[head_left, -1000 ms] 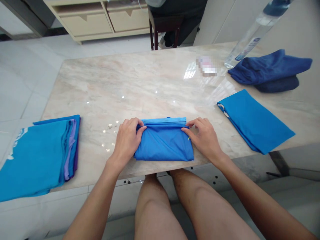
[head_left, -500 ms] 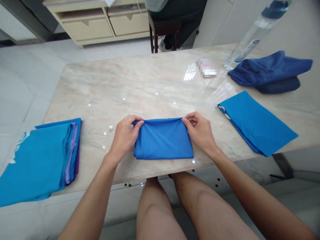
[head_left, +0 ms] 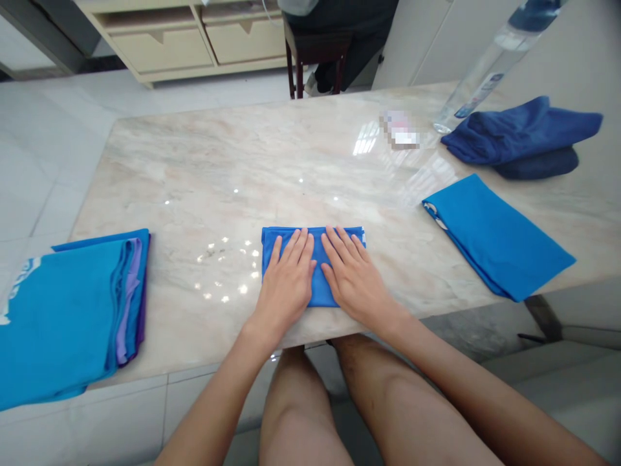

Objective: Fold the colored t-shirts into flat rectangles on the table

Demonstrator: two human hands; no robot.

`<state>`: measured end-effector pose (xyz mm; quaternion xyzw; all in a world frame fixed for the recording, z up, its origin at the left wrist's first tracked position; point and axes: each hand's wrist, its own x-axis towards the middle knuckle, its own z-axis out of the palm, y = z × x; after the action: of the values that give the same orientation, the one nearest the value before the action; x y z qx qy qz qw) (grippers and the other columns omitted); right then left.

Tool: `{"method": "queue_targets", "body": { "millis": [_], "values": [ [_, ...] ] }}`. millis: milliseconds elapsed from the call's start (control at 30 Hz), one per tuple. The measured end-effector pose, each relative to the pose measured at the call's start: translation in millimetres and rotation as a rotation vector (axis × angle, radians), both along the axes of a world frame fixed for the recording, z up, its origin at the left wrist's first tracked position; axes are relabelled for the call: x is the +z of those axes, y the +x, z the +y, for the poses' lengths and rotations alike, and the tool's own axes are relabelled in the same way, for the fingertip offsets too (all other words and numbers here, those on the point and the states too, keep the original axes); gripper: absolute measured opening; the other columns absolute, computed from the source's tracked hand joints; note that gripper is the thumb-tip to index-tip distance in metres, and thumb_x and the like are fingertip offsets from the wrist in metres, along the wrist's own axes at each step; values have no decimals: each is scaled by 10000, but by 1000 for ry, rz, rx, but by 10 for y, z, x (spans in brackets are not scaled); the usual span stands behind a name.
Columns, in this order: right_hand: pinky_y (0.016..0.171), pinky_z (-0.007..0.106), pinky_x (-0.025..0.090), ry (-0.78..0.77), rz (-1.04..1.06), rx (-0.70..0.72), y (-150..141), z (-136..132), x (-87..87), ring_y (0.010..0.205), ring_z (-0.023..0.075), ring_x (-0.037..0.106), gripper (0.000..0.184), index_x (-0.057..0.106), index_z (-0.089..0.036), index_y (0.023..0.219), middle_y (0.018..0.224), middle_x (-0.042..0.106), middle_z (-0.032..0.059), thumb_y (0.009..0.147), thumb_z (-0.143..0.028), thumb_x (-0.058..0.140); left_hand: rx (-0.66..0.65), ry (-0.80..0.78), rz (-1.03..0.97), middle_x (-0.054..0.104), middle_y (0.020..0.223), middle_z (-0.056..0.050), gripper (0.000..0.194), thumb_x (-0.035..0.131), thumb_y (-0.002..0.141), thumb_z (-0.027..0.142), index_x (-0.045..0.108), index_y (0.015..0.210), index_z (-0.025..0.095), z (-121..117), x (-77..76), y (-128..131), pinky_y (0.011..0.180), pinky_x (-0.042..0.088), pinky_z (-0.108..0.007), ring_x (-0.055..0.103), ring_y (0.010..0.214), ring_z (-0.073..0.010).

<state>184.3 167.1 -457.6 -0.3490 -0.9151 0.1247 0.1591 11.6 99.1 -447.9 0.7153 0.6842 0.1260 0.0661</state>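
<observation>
From where I stand, taking twelve as straight ahead of the person, the blue cloth (head_left: 323,289) lies right at the middle of the dial, folded into a small oblong on the table (head_left: 204,162), near the edge by the person's knees. The step in hand looks to me like pressing the fold flat and smoothing out the creases. The next move, I'd judge, calls for a light lift of both palms, then fingers slipped under the sides, so the layers don't slide apart.

The left hand (head_left: 290,278) is open and laid palm down on the cloth, its fingers straight, the little finger a touch apart and the tips just short of the far edge. The right hand (head_left: 359,277) mirrors it, flat and moderately spread, tips pointing to eleven. Neither grips anything; both simply rest on the fabric, with the thumbs pointing towards each other and a strip of blue showing between them.

Around them, the pile (head_left: 63,317) of folded cloths sits at nine, a lighter cloth (head_left: 504,239) at three, a crumpled navy cloth (head_left: 519,136) at two, and the bottle (head_left: 478,84) between one and two
</observation>
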Motion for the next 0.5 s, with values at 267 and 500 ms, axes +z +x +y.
{"method": "queue_targets", "body": {
  "millis": [267, 500],
  "values": [
    [1383, 630, 154, -80, -50, -295, 25, 122, -238, 1735, 354, 180, 726, 282, -134, 1789, 1856, 255, 170, 1158, -485, 361, 125, -71, -64, 379, 1819, -119, 597, 350, 1151, 366, 462, 1713, 200, 483, -158, -388, 1406, 183, -632, 297, 1717, -306],
    [1312, 592, 281, -157, -100, -484, 151, 329, -66, 1602, 418, 378, 628, 528, -56, 1608, 1710, 472, 271, 1118, -437, 435, 472, 65, -324, 483, 1720, -279, 591, 477, 1063, 343, 566, 1572, 56, -157, 303, -462, 1358, 311, -637, 417, 1648, -390]
  ]
}}
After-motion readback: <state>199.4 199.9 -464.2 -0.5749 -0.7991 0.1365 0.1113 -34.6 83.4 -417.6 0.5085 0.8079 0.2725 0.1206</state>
